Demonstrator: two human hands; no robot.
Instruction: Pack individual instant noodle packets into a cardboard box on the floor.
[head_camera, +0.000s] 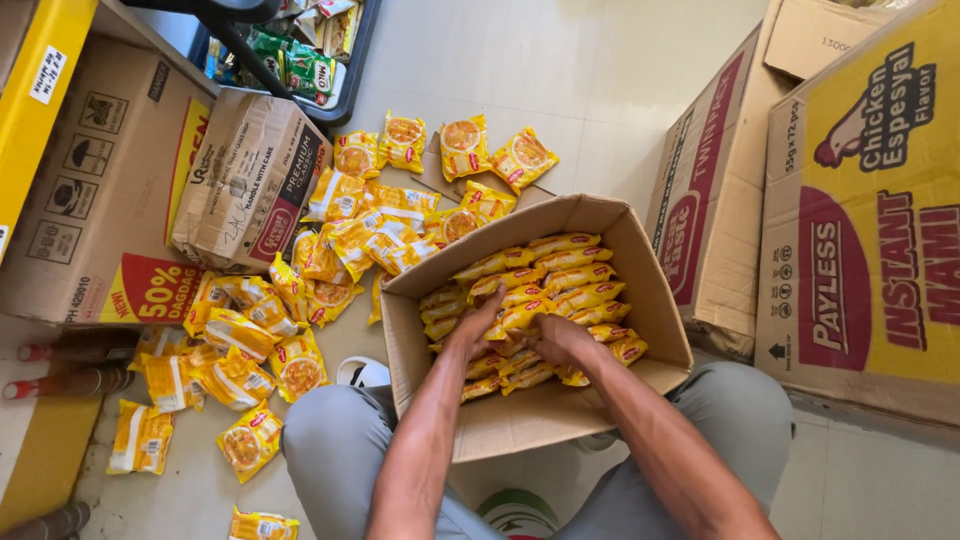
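An open cardboard box (655, 290) sits on the floor between my knees, packed with rows of yellow noodle packets (560, 280) standing on edge. Both my hands are inside it. My left hand (478, 328) presses down among the packets at the box's near left, fingers closed around one. My right hand (560, 340) grips packets in the near middle of the box. Many more yellow packets (350, 240) lie loose on the floor to the left of the box.
Large cardboard cartons (860, 210) stand to the right, and another carton (110, 190) with a torn flattened box (250, 180) lies at left. A black crate of green packs (300, 60) is at the top. A yellow shelf edge (30, 90) is far left.
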